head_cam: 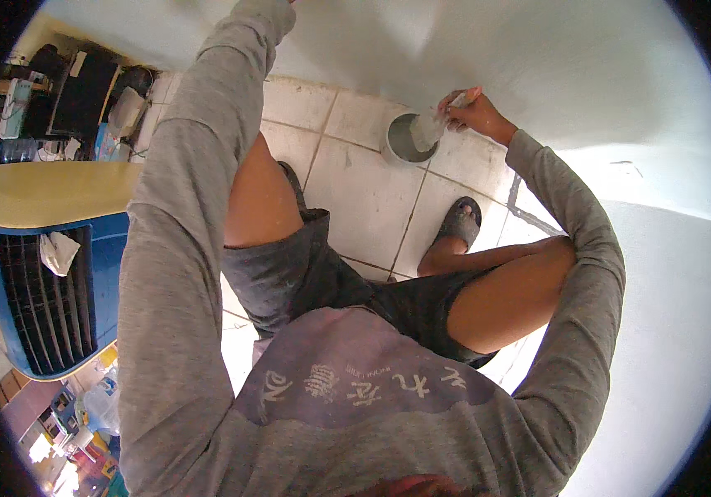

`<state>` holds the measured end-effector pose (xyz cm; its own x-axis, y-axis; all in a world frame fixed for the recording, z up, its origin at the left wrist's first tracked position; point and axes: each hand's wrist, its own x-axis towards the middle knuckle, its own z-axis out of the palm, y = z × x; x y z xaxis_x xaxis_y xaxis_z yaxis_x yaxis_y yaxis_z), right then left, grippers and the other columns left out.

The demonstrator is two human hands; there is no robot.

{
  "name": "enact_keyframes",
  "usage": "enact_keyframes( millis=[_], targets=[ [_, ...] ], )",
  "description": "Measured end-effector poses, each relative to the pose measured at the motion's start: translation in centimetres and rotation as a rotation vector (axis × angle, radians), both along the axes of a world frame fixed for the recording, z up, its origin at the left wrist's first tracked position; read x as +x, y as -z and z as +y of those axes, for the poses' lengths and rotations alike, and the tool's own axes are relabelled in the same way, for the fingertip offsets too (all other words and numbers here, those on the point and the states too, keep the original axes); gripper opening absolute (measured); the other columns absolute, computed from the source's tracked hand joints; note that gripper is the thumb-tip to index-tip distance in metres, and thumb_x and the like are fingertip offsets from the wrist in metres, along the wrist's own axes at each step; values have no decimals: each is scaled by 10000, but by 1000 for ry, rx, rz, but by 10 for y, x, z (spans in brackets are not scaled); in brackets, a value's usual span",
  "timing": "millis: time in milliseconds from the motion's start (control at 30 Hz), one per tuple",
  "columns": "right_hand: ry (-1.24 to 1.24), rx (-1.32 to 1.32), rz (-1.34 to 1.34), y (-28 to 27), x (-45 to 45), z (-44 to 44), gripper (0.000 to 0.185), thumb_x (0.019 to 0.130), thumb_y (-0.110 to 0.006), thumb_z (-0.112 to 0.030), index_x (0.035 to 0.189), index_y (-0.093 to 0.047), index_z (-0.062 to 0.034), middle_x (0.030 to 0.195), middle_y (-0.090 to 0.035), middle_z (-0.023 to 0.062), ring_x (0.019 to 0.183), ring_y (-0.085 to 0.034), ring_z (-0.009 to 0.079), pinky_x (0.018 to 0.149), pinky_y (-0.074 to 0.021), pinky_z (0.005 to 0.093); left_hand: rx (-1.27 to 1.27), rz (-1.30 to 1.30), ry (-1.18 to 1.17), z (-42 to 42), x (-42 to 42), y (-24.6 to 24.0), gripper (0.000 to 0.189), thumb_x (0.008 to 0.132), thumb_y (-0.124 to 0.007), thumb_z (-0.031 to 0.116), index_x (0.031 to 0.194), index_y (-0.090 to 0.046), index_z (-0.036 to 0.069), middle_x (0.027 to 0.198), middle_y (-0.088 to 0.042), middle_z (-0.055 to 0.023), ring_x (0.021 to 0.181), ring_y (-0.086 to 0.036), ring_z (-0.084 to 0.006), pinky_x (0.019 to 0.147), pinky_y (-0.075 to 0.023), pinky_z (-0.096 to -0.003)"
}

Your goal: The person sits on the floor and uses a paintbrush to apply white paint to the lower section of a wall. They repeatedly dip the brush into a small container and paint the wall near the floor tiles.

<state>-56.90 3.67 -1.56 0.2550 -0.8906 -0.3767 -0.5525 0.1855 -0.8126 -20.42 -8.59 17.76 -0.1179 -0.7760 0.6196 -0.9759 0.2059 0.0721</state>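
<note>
My right hand (pixel 468 116) grips a tool with an orange-tipped handle, which looks like a putty knife or wide brush (pixel 428 129). Its pale, wide end is at the mouth of a round whitish bucket (pixel 391 144). The bucket stands on the tiled floor near the foot of the wall, and its inside is partly shaded. My left arm, in a grey sleeve, stretches up past the top edge of the picture. Only a sliver of skin shows beyond its cuff, so the left hand and anything in it are out of view.
A pale wall (pixel 517 56) runs along the top and right. Whitish floor tiles (pixel 362 192) lie beneath my sandalled feet. At the left stands a blue and yellow air cooler (pixel 110 248), with shelves, a dark screen-like panel (pixel 82 93) and assorted household things around it.
</note>
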Motion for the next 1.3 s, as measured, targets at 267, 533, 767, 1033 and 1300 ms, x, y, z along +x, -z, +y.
enact_keyframes(
  millis=[267, 533, 767, 1033, 1300],
  targets=[
    [-205, -167, 121, -16, 18, 7, 180, 847, -725, -198, 927, -720, -36, 767, -700, 45, 690, -635, 108, 617, -529, 301, -150, -42, 63, -1, 13, 11, 1553, 399, -884, 630, 1587, 11, 183, 1604, 204, -233, 1456, 181, -493, 1035, -105, -800],
    [-148, -62, -38, -21, 17, 10, 170, 834, -736, -177, 940, -717, -46, 724, -680, 26, 643, -612, 102, 584, -498, 277, -27, -26, 14, 2, 10, 0, 1546, 412, -895, 613, 1587, 10, 178, 1604, 203, -235, 1457, 174, -492, 1047, -87, -793],
    [-237, -244, 74, -17, 20, 14, 164, 807, -741, -144, 952, -721, -69, 695, -664, 23, 621, -611, 103, 590, -506, 283, -19, -34, -12, 5, 3, -1, 1531, 414, -894, 616, 1588, -25, 155, 1603, 181, -254, 1457, 176, -492, 1046, -86, -795],
    [-340, -315, 184, -14, 11, 9, 165, 808, -734, -122, 969, -723, -86, 674, -646, 46, 615, -606, 105, 616, -508, 300, 8, -47, -25, 3, 6, -4, 1527, 425, -872, 644, 1588, -13, 153, 1601, 190, -255, 1453, 182, -497, 1048, -92, -793],
    [-229, -296, 137, -17, 14, 22, 191, 820, -742, -184, 973, -716, -73, 730, -682, 66, 647, -611, 103, 622, -500, 294, -34, -16, 35, -2, -5, 12, 1532, 423, -878, 634, 1588, 0, 165, 1597, 207, -251, 1452, 201, -486, 1048, -94, -792]
  ],
)
